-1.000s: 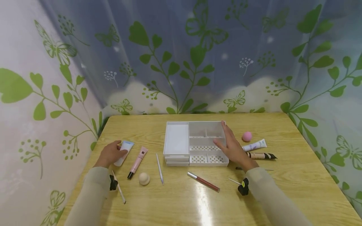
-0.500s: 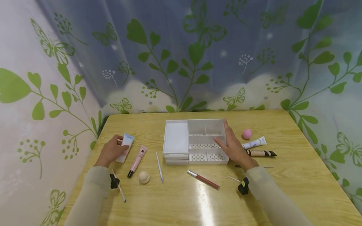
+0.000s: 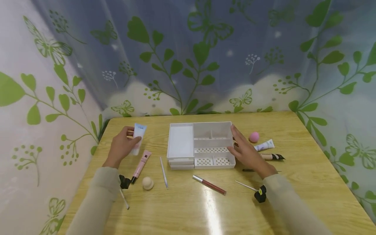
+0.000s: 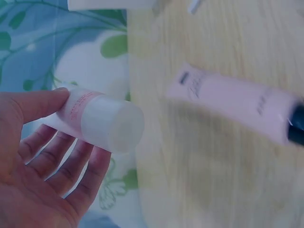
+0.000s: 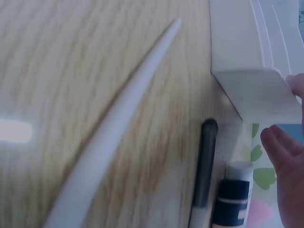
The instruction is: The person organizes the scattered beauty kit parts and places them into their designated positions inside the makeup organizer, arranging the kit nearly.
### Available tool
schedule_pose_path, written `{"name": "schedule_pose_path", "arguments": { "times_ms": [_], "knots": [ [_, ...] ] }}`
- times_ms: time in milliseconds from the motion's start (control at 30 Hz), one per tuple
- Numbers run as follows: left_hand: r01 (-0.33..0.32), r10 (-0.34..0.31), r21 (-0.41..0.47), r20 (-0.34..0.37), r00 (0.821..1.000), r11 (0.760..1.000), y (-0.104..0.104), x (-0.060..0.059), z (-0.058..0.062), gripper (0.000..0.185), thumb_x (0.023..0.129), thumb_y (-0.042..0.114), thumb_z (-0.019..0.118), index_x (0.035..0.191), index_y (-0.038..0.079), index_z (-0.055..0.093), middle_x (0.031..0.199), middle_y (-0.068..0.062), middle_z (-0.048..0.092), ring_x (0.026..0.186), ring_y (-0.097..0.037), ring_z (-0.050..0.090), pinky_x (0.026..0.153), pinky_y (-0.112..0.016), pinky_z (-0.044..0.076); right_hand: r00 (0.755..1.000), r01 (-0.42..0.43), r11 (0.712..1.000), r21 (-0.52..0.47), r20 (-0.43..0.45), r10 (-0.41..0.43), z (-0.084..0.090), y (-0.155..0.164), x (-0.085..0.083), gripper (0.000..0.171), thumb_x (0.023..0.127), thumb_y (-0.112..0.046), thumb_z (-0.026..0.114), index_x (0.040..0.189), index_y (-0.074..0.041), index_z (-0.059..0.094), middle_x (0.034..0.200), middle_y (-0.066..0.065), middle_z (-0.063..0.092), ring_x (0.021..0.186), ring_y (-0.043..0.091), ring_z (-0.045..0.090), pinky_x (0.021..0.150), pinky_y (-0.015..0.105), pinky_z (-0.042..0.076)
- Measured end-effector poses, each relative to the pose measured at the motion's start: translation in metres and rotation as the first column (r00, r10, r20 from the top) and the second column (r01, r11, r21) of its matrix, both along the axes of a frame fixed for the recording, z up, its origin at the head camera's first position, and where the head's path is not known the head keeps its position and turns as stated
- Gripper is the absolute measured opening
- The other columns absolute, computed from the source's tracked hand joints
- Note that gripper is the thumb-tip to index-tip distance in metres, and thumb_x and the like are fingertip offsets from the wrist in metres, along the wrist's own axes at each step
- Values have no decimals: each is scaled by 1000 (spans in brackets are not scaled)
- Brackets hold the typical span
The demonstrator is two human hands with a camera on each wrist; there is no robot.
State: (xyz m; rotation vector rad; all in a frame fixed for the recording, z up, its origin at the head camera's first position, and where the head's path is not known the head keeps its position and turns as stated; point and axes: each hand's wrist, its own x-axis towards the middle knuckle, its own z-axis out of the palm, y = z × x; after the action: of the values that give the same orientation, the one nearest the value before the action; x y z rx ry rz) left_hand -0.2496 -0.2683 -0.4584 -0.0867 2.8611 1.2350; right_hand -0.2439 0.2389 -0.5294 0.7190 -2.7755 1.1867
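My left hand [image 3: 121, 147] holds a white tube with a pale blue end [image 3: 138, 138] lifted off the table at the left; in the left wrist view the thumb and fingers [image 4: 52, 156] wrap the white tube [image 4: 102, 121]. My right hand [image 3: 246, 151] lies with straight fingers against the right side of the white compartment organizer [image 3: 201, 145]. The organizer's corner [image 5: 251, 90] and my right fingertips [image 5: 285, 156] show in the right wrist view.
On the wooden table [image 3: 188, 209] lie a pink tube [image 3: 141, 164], a beige sponge [image 3: 148, 183], a white stick [image 3: 163, 168], a red lip gloss [image 3: 209, 184], a pink sponge [image 3: 254, 136], a white tube [image 3: 264, 145] and a dark-capped tube [image 3: 273, 157]. Curtains enclose the table.
My left hand has picked the white tube up off the table and raised it toward the far side. My right hand has slid from over the organizer's edge to its right side.
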Motion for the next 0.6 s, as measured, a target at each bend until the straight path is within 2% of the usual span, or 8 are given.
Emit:
{"name": "schedule_pose_path", "arguments": {
  "times_ms": [133, 233, 433, 600],
  "knots": [
    [2, -1, 12, -49, 999, 1000, 13, -3, 8, 58, 110, 34, 66, 158, 7, 48, 149, -23, 61, 128, -41, 66, 92, -51, 63, 997, -43, 998, -50, 66, 46, 3, 5, 2, 86, 113, -13, 60, 176, -9, 1, 183, 20, -1, 158, 54, 35, 121, 61, 44],
    [1, 1, 23, -90, 996, 1000, 22, -6, 15, 58, 110, 33, 67, 158, 7, 49, 149, -23, 62, 127, -41, 66, 93, -53, 63, 996, -50, 996, -73, 71, 55, 3, 7, 3, 84, 112, -10, 62, 176, -7, 6, 183, 22, 2, 154, 54, 41, 118, 61, 48],
    [-2, 9, 48, -160, 987, 999, 39, -11, 28, 56, 108, 30, 70, 157, 8, 53, 144, -21, 66, 123, -40, 68, 92, -55, 62, 999, -33, 985, -170, -15, 31, 1, 7, 4, 76, 104, 7, 67, 168, 9, 26, 175, 33, 24, 136, 59, 59, 104, 58, 58],
    [-4, 20, 79, -206, 978, 997, 55, -15, 38, 55, 107, 28, 72, 155, 8, 54, 139, -20, 68, 120, -39, 67, 92, -55, 62, 1000, 12, 977, -211, 20, -8, -1, 7, 4, 73, 103, 7, 68, 167, 8, 33, 169, 33, 36, 134, 57, 61, 101, 55, 61]
  ]
}}
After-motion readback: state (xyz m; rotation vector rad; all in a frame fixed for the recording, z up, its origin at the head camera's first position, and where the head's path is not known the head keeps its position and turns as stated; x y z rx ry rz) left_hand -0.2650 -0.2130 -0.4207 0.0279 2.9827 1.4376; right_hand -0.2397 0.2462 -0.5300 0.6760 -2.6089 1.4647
